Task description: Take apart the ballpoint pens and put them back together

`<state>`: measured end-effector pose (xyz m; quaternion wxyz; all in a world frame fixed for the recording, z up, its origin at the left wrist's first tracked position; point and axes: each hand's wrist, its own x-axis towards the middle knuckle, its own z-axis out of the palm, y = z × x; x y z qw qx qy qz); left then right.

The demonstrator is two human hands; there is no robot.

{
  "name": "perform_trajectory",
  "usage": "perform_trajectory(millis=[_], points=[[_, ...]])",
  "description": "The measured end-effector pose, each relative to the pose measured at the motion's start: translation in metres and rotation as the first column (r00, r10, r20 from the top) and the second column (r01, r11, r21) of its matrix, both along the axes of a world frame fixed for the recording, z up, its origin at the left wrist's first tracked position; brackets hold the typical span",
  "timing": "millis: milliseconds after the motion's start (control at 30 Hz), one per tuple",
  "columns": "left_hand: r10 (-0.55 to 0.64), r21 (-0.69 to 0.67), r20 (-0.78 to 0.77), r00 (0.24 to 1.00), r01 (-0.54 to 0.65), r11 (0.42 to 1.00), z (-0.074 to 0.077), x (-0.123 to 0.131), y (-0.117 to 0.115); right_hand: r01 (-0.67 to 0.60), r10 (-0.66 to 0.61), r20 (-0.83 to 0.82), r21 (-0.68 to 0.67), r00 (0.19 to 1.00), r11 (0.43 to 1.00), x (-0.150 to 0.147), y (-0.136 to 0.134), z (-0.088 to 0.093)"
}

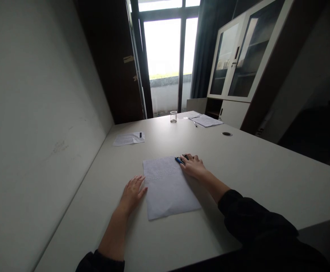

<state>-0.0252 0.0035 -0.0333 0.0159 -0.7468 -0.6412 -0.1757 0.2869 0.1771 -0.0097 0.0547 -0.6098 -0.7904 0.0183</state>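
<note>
A sheet of paper (pixel 172 196) lies on the white table in front of me, its upper half covered with handwritten lines. My left hand (pixel 133 192) rests at the sheet's left edge, fingers stretched out and holding nothing. At the upper right corner my right hand (pixel 192 165) is closed over a few pens (pixel 179 161). A blue pen end sticks out to the left of the fingers, with darker ones beside it. The palm hides the rest of the pens, so their number cannot be told.
Another printed sheet (pixel 129 138) with a small dark item on it lies at the left by the wall. Toward the far edge stand a clear glass (pixel 173 116), a pen (pixel 195 124) and a stack of papers (pixel 207 120). A round cable hole (pixel 227 134) is at the right.
</note>
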Motion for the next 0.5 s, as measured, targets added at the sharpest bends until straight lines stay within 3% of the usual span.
perform_trajectory(millis=[267, 500], points=[[0.016, -0.006, -0.004, 1.000, -0.016, 1.000, 0.001, 0.002, -0.001, 0.193, -0.193, -0.008, 0.067, 0.981, 0.979, 0.023, 0.004, -0.014], [0.035, -0.021, -0.025, 0.999, -0.035, 0.999, 0.001, 0.008, -0.003, 0.209, -0.208, -0.020, 0.107, 0.978, 0.972, 0.024, 0.006, -0.018]])
